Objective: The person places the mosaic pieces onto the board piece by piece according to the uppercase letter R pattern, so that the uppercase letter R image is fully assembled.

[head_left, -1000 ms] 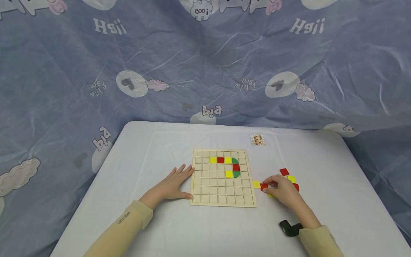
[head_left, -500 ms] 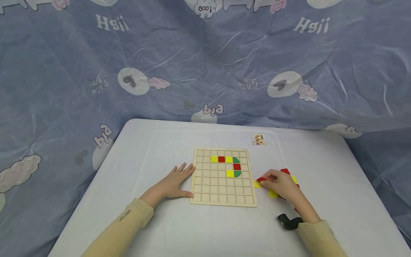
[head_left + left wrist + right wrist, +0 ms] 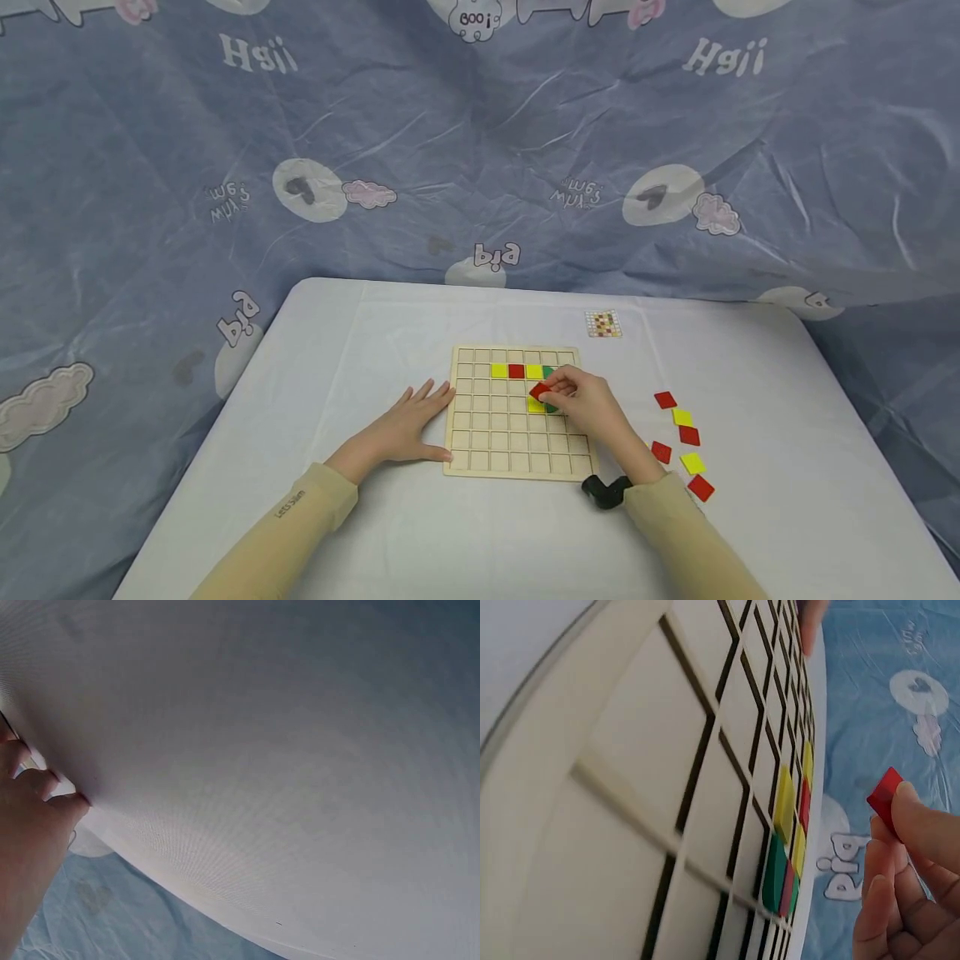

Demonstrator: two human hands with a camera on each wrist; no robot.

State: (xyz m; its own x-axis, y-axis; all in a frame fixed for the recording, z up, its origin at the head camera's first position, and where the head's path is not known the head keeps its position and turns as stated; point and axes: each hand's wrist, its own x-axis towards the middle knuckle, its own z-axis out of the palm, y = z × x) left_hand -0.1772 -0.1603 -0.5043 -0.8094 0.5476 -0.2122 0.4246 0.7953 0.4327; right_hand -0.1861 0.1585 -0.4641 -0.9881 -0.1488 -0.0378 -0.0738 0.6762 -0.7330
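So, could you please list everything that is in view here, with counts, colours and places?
Wooden grid board: one, pale wood, table centre.
Tiles set in the board: yellow squares at and, one red square, green rounded pieces partly hidden by the hand.
Loose square tiles: four red, two yellow, on the table right of the board.
Small pattern card: one, multicoloured, beyond the board.
White table: one.
Blue printed cloth backdrop: one, behind.
Black wrist device: one, right wrist.
Left hand: flat, at the board's left edge.
Right hand: pinching a red square tile above the board.
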